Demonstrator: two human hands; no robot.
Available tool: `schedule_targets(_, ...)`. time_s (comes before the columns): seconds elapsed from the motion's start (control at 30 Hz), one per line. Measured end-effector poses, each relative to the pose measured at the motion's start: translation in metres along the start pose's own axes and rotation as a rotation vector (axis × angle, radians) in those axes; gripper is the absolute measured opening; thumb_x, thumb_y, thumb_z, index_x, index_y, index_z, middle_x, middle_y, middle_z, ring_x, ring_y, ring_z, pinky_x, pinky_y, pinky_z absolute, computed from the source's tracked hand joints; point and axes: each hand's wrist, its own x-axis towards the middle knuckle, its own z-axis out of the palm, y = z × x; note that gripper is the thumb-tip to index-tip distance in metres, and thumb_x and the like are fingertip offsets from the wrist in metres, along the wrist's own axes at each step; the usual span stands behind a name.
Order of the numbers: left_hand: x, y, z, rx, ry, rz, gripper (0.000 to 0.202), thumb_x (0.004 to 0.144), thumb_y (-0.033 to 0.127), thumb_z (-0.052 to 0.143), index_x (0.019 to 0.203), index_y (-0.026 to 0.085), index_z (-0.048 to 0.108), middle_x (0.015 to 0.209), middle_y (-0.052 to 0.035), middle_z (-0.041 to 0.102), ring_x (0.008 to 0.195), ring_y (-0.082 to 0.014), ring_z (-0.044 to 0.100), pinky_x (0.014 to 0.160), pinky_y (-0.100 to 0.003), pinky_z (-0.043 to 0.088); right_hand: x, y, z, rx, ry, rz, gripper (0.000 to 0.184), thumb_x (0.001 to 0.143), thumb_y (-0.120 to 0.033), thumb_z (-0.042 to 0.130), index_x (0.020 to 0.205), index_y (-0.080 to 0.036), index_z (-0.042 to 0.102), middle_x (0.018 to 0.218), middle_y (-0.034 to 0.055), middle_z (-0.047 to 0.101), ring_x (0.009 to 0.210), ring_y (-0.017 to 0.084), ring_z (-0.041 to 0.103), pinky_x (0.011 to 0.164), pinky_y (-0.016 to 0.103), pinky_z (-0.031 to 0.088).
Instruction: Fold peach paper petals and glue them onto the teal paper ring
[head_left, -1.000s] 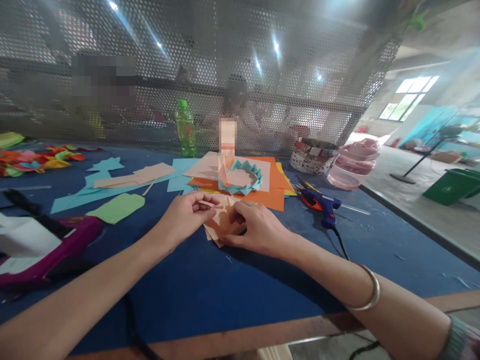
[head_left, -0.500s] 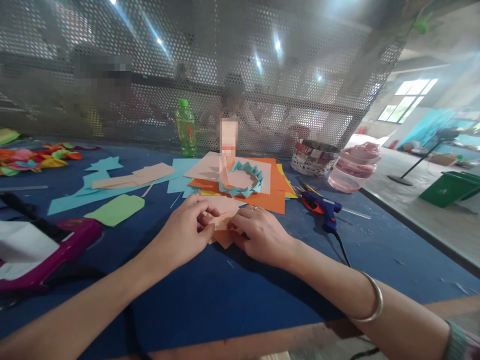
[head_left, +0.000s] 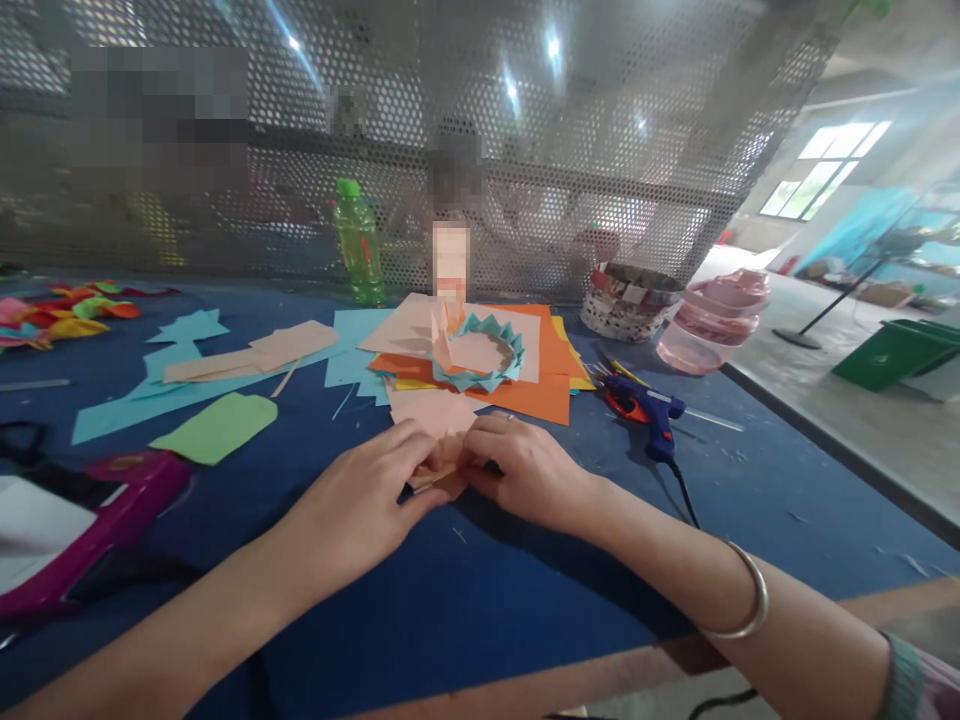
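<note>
Left hand (head_left: 360, 510) and right hand (head_left: 525, 470), fingers curled and almost closed, both pinching folded peach paper (head_left: 435, 412) between them, over a blue table (head_left: 360, 640). Near the right hand, a blue glue gun (head_left: 645, 405). Farther on, a teal paper ring (head_left: 480, 350) on orange sheets (head_left: 536, 395); beyond those, a green bottle (head_left: 358, 240) before perforated metal mesh (head_left: 600, 100).

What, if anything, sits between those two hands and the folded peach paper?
Nothing visible. The left hand and right hand both touch the folded peach paper directly, from either side. The glue gun lies off to the right, apart from them.
</note>
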Motion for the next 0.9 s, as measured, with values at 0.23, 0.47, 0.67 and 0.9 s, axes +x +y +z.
schedule_targets(0.23, 0.002, -0.003, 0.001, -0.033, 0.002, -0.026, 0.017, 0.083, 0.039, 0.062, 0.09, 0.024, 0.06, 0.092, 0.001, 0.064, 0.085, -0.0186, 0.06, 0.071, -0.03, 0.042, 0.003, 0.005, -0.003, 0.142, -0.011, 0.067, 0.004, 0.08, -0.012, 0.063, 0.078, -0.016, 0.064, 0.077, 0.0013, 0.06, 0.073, 0.011, 0.053, 0.066, 0.022, 0.038)
schedule_targets(0.47, 0.004, -0.004, 0.003, -0.03, 0.023, 0.013, 0.021, 0.089, 0.032, 0.05, 0.079, 0.021, 0.064, 0.085, -0.0011, 0.064, 0.081, -0.0175, 0.06, 0.071, -0.03, 0.042, 0.006, 0.011, -0.004, 0.203, 0.007, 0.102, 0.007, 0.077, -0.018, 0.071, 0.075, -0.016, 0.065, 0.072, -0.0005, 0.059, 0.069, 0.01, 0.052, 0.062, 0.021, 0.036)
schedule_targets(0.67, 0.005, -0.006, 0.004, -0.044, 0.036, -0.017, 0.022, 0.089, 0.033, 0.049, 0.077, 0.02, 0.061, 0.081, -0.0007, 0.064, 0.075, -0.0168, 0.059, 0.068, -0.03, 0.04, 0.006, 0.013, -0.006, 0.251, -0.046, 0.152, 0.005, 0.078, -0.019, 0.068, 0.079, -0.015, 0.065, 0.074, -0.0003, 0.061, 0.067, 0.009, 0.053, 0.06, 0.02, 0.035)
schedule_targets(0.9, 0.007, -0.005, 0.006, -0.039, 0.066, -0.063, 0.024, 0.088, 0.033, 0.046, 0.073, 0.019, 0.057, 0.077, -0.0012, 0.06, 0.071, -0.0167, 0.056, 0.065, -0.03, 0.039, 0.006, 0.013, -0.008, 0.204, -0.071, 0.189, 0.013, 0.078, -0.009, 0.058, 0.081, -0.017, 0.069, 0.077, 0.0011, 0.065, 0.071, 0.011, 0.056, 0.063, 0.021, 0.036)
